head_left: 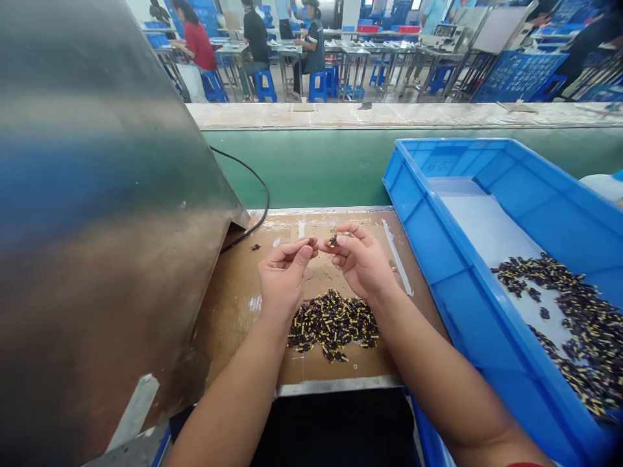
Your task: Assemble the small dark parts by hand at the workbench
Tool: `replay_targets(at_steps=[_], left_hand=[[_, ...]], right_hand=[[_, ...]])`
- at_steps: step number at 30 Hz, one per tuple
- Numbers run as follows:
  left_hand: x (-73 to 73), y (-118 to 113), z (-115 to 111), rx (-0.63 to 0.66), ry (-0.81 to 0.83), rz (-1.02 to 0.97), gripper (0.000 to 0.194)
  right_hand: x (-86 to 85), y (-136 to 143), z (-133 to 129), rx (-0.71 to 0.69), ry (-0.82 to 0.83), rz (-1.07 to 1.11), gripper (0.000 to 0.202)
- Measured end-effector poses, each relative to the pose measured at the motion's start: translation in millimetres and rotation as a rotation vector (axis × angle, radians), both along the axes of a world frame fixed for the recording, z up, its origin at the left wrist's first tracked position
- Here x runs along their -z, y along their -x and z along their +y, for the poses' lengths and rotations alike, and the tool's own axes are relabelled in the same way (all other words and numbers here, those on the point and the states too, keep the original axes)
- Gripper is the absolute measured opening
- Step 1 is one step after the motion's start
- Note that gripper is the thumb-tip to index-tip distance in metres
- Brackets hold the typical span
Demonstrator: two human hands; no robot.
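My right hand (357, 259) pinches a small black-and-yellow part (333, 241) between thumb and fingertips, above the cardboard-covered worktop. Just to its left, my left hand (287, 272) is closed in a pinch, its fingertips close to the right hand's; whatever it grips is too small to make out. Below and between the wrists lies a pile of small black-and-yellow parts (333, 324), partly covered by my forearms. One stray part (256, 247) rests on the cardboard (233, 292) left of my hands.
A large metal housing (97, 194) rises at the left, a black cable (265, 188) looping from it. On the right stands a blue bin (438, 259) holding many similar parts (579, 318). A white strip (396, 256) lies beside it. Beyond the green belt (302, 162), several people sit at tables.
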State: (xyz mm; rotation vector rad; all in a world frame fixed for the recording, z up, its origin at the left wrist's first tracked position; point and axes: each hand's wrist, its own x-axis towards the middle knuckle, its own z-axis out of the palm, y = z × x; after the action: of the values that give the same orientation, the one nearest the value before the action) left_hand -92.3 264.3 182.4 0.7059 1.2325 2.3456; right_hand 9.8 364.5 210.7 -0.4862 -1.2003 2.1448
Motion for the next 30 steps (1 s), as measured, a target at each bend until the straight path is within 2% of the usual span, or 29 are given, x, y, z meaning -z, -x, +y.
replay_targets(at_steps=[4,9,13,16,21,24,27,30], left_hand=[[-9.1,-2.2,-2.5,0.185,-0.097,-0.296,0.021],[-10.6,-0.1,-5.4,0.233,-0.130,-0.408,0.024],[-8.7,2.7,-4.0,0.231,-0.135,-0.406,0.024],[-6.1,1.9,-1.2,0.191,-0.101,-0.346,0.025],[-0.1,-5.1,0.1,-0.040,0.051,-0.079,0.022],[1.6,-5.8,-1.1,-0.106,0.112,0.035,0.021],[1.5,-2.1,-1.0,-0.044,0.036,-0.073,0.022],[1.6,2.4,-0.6,0.085,-0.023,-0.273,0.023]], right_hand=[[0.9,2.1,-12.0,0.153,-0.280,0.002,0.017],[-0.9,1.1,-25.4,0.230,-0.428,-0.001,0.012],[1.1,1.7,-30.3,0.222,-0.497,0.057,0.013],[3.3,1.7,-31.6,0.211,-0.513,0.001,0.018],[6.2,1.7,-32.8,0.231,-0.486,-0.026,0.017],[6.9,2.0,-33.2,0.214,-0.436,-0.004,0.018],[6.1,1.4,-33.9,0.199,-0.428,-0.011,0.019],[5.5,0.0,-35.1,0.254,-0.571,-0.050,0.018]])
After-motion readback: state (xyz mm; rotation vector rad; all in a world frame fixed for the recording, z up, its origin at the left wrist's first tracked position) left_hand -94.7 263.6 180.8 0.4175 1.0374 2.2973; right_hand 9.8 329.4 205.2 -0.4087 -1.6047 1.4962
